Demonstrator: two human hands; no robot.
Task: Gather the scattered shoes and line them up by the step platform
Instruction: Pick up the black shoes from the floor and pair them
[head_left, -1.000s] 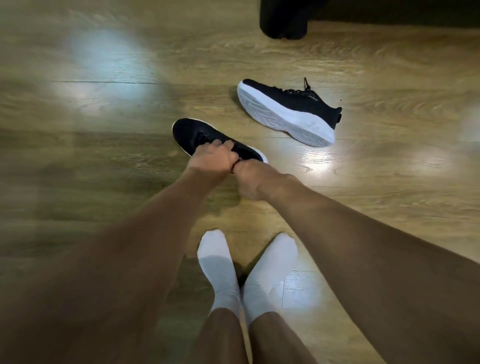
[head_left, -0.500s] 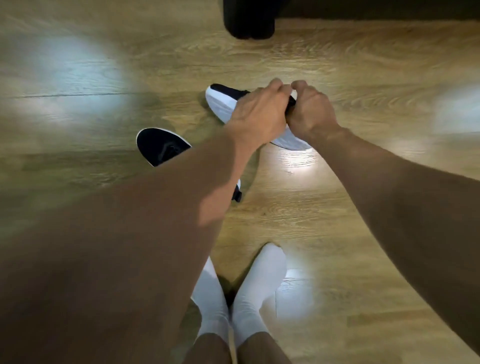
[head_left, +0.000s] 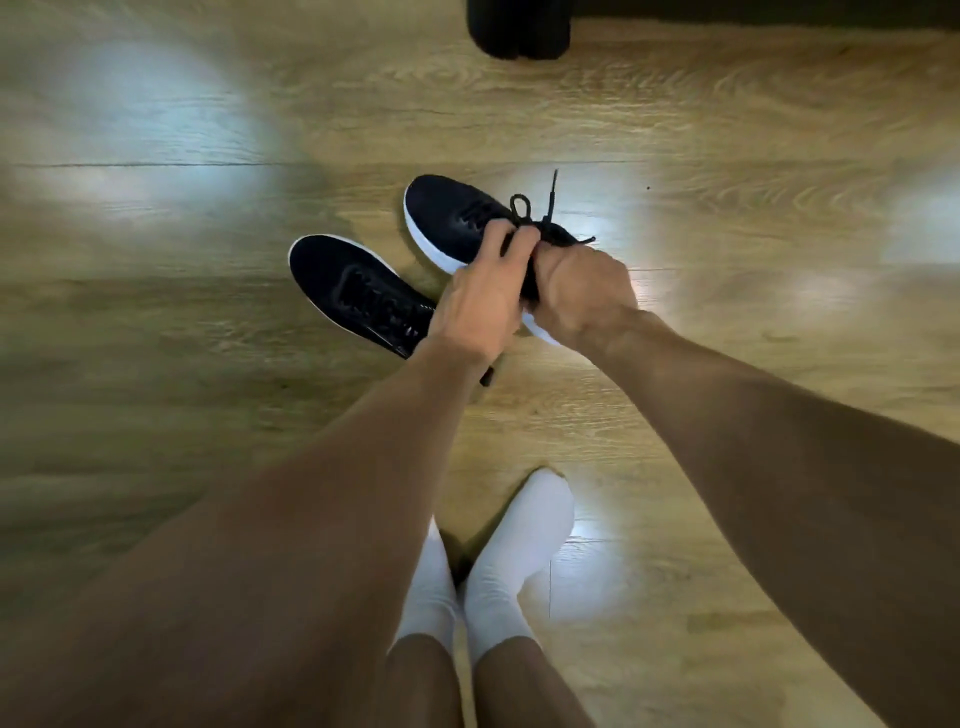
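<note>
Two black sneakers with white soles are on the wooden floor ahead of me. The right sneaker (head_left: 457, 221) stands upright, toe pointing up-left, its black laces sticking up. My left hand (head_left: 480, 301) and my right hand (head_left: 579, 293) both grip it around the collar and heel, fingers curled at the opening. The left sneaker (head_left: 353, 288) lies just beside it on the floor, toe up-left, its heel hidden under my left forearm. Neither hand touches that one.
A dark block (head_left: 517, 28) stands on the floor at the top edge, with a dark strip running right from it. My feet in white socks (head_left: 498, 561) are below the shoes. Bright glare patches mark the wooden floor (head_left: 182, 415).
Both hands left the left sneaker, reached to the right one lying on its side, took hold, and turned it upright next to the left sneaker.
</note>
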